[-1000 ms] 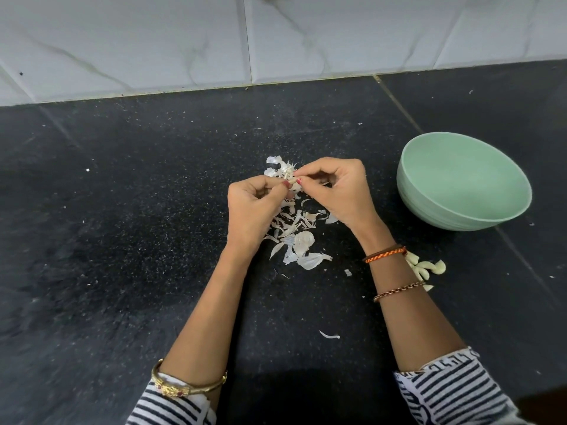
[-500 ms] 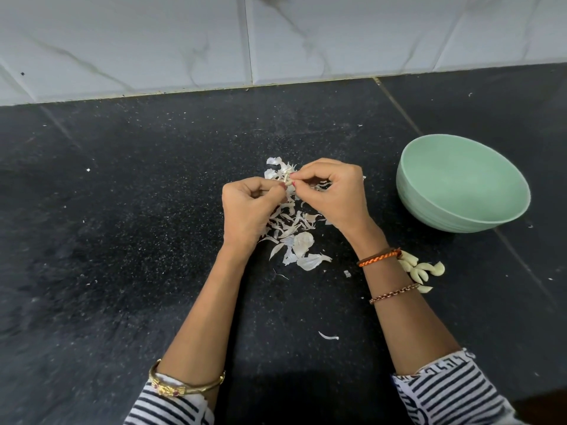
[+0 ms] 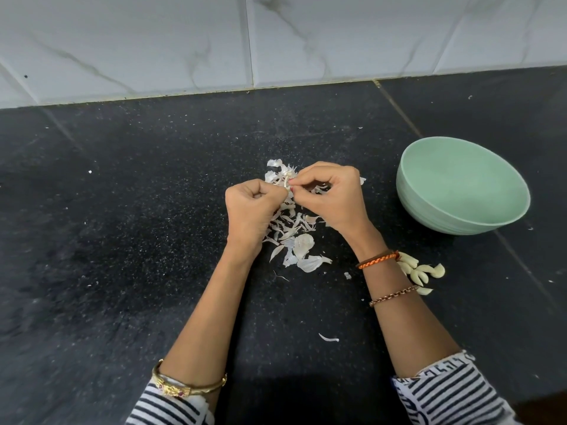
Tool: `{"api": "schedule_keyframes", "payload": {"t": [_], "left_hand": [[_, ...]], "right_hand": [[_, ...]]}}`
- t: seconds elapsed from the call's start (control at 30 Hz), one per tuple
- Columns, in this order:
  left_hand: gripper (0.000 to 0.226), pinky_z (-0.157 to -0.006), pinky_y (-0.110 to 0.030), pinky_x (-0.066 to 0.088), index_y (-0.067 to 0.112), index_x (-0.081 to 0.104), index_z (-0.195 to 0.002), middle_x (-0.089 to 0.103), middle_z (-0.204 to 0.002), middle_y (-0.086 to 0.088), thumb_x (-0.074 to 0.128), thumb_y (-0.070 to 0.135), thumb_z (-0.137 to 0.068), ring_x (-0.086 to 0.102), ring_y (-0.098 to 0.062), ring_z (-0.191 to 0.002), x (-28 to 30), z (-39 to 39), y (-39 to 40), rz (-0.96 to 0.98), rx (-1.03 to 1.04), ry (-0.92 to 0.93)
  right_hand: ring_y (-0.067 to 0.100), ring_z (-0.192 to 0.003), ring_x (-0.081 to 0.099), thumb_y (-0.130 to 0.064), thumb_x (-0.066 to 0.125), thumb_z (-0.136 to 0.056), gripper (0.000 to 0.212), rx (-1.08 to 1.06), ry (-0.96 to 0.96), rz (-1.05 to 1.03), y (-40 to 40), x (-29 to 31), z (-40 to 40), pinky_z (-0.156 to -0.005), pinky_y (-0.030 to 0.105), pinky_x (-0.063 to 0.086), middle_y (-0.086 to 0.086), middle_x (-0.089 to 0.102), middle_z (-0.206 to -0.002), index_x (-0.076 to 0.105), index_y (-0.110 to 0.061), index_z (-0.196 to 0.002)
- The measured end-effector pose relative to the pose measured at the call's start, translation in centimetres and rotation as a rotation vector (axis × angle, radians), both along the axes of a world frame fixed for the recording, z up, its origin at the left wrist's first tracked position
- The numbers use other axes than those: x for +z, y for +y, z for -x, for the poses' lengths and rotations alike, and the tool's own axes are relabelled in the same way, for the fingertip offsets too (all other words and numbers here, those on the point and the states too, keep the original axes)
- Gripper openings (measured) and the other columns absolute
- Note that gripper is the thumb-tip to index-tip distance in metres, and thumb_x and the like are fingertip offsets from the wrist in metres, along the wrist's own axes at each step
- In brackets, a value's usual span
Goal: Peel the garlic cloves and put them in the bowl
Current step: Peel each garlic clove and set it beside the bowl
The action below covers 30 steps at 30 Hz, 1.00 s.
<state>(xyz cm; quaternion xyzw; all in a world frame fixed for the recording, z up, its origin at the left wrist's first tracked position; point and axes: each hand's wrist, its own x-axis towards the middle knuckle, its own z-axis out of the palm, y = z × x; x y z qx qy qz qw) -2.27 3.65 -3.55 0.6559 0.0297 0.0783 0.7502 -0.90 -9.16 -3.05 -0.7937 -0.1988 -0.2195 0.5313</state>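
At the 6 o'clock edge of the view, two striped sleeves enter, a gold bangle (image 3: pixel 190 386) on the left wrist and two bracelets on the right forearm. Further up, near centre, the left hand (image 3: pixel 250 213) and right hand (image 3: pixel 333 194) meet fingertip to fingertip, both tightly curled. Between them they pinch a small garlic clove (image 3: pixel 287 183) with papery skin still hanging on it; how much skin is left cannot be told. Directly under and behind the hands lies a heap of peeled skins (image 3: pixel 294 237) on the black countertop (image 3: pixel 122 240), with one stray scrap at 6 o'clock from it. At 4 o'clock from the hands, just beside the right wrist, a cluster of peeled cloves (image 3: pixel 422 273) lies on the counter. At 3 o'clock from the hands, a little apart, stands the green bowl (image 3: pixel 466 187), upright, nothing visible inside. From 9 to 11 o'clock the counter runs bare but for specks. At 12 o'clock it ends against a white marbled tile wall (image 3: pixel 184 41).
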Motion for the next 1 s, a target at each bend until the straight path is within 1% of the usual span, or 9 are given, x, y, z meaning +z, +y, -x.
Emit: {"api": "schedule_keyframes", "payload": {"t": [0.23, 0.4, 0.47, 0.53, 0.63, 0.73, 0.77, 0.87, 1.0], "left_hand": [[0.037, -0.041, -0.014, 0.028, 0.009, 0.042, -0.049, 0.038, -0.039, 0.008, 0.052, -0.015, -0.076, 0.030, -0.001, -0.040, 0.4, 0.2, -0.6, 0.082, -0.011, 0.019], [0.020, -0.050, -0.019, 0.034, 0.005, 0.049, -0.054, 0.044, -0.052, -0.004, 0.062, 0.016, -0.066, 0.035, -0.010, -0.051, 0.3, 0.4, 0.0, -0.098, 0.003, -0.147], [0.021, -0.050, -0.021, 0.032, 0.013, 0.050, -0.053, 0.045, -0.051, 0.005, 0.059, 0.027, -0.064, 0.035, -0.008, -0.051, 0.4, 0.5, 0.0, -0.167, -0.018, -0.209], [0.020, -0.048, -0.021, 0.031, 0.017, 0.050, -0.052, 0.043, -0.049, 0.010, 0.056, 0.031, -0.065, 0.034, -0.007, -0.051, 0.3, 0.4, 0.1, -0.205, -0.027, -0.229], [0.030, -0.047, -0.023, 0.030, 0.004, 0.051, -0.053, 0.041, -0.047, -0.002, 0.049, 0.032, -0.064, 0.033, -0.009, -0.050, -0.3, 0.3, 0.4, -0.320, -0.014, -0.232], [0.040, -0.050, -0.027, 0.034, -0.004, 0.059, -0.062, 0.053, -0.058, -0.023, 0.050, 0.034, -0.072, 0.040, -0.014, -0.053, -0.4, 0.2, 0.4, -0.355, 0.057, -0.173], [0.036, -0.053, -0.025, 0.037, 0.000, 0.062, -0.066, 0.057, -0.061, -0.020, 0.053, 0.033, -0.077, 0.043, -0.012, -0.056, -0.3, 0.2, 0.4, -0.345, 0.077, -0.167], [0.014, -0.064, -0.016, 0.043, 0.017, 0.066, -0.083, 0.062, -0.070, 0.006, 0.061, 0.030, -0.082, 0.051, -0.001, -0.064, -0.2, 0.1, 0.5, -0.285, 0.073, -0.202], [0.004, -0.069, -0.037, 0.052, 0.023, 0.067, -0.086, 0.063, -0.075, 0.013, 0.064, 0.024, -0.084, 0.053, -0.006, -0.068, -0.8, -0.2, 0.6, -0.316, 0.081, -0.224]], "right_hand": [[0.006, -0.065, 0.062, 0.011, 0.060, -0.080, 0.018, 0.141, 0.395, -0.532, 0.8, 0.8, 0.6, -0.067, 0.018, 0.051, -0.005, 0.069, -0.066, 0.068, -0.005, -0.078], [0.000, -0.063, 0.059, 0.006, 0.055, -0.086, 0.018, 0.158, 0.522, -0.577, 1.5, 0.7, 0.6, -0.065, 0.017, 0.048, -0.008, 0.067, -0.065, 0.064, -0.008, -0.081], [0.002, -0.066, 0.060, 0.005, 0.054, -0.087, 0.019, 0.134, 0.547, -0.592, 1.8, 0.6, 0.6, -0.067, 0.019, 0.050, -0.007, 0.068, -0.068, 0.064, -0.009, -0.081], [0.005, -0.070, 0.062, 0.005, 0.053, -0.088, 0.020, 0.109, 0.588, -0.628, 2.2, 0.5, 0.7, -0.069, 0.022, 0.049, -0.006, 0.070, -0.071, 0.064, -0.010, -0.080], [0.003, -0.065, 0.061, 0.004, 0.053, -0.089, 0.018, 0.032, 0.621, -0.746, 2.1, 0.7, 0.7, -0.062, 0.018, 0.049, -0.004, 0.068, -0.070, 0.062, -0.009, -0.082], [0.001, -0.067, 0.060, 0.003, 0.059, -0.086, 0.015, -0.062, 0.536, -0.593, 1.6, 0.9, 0.6, -0.062, 0.014, 0.048, 0.003, 0.066, -0.079, 0.064, -0.011, -0.085], [0.000, -0.067, 0.060, 0.002, 0.061, -0.084, 0.014, -0.077, 0.511, -0.532, 1.4, 0.9, 0.6, -0.063, 0.013, 0.047, 0.003, 0.066, -0.079, 0.065, -0.012, -0.086], [-0.003, -0.065, 0.061, 0.000, 0.066, -0.082, 0.009, -0.116, 0.438, -0.368, 1.2, 0.9, 0.6, -0.065, 0.012, 0.048, -0.001, 0.066, -0.075, 0.067, -0.008, -0.086], [-0.005, -0.061, 0.057, 0.001, 0.063, -0.083, 0.008, -0.132, 0.307, -0.147, 1.2, 0.5, 0.3, -0.062, 0.011, 0.046, -0.006, 0.063, -0.070, 0.068, -0.004, -0.080]]}}
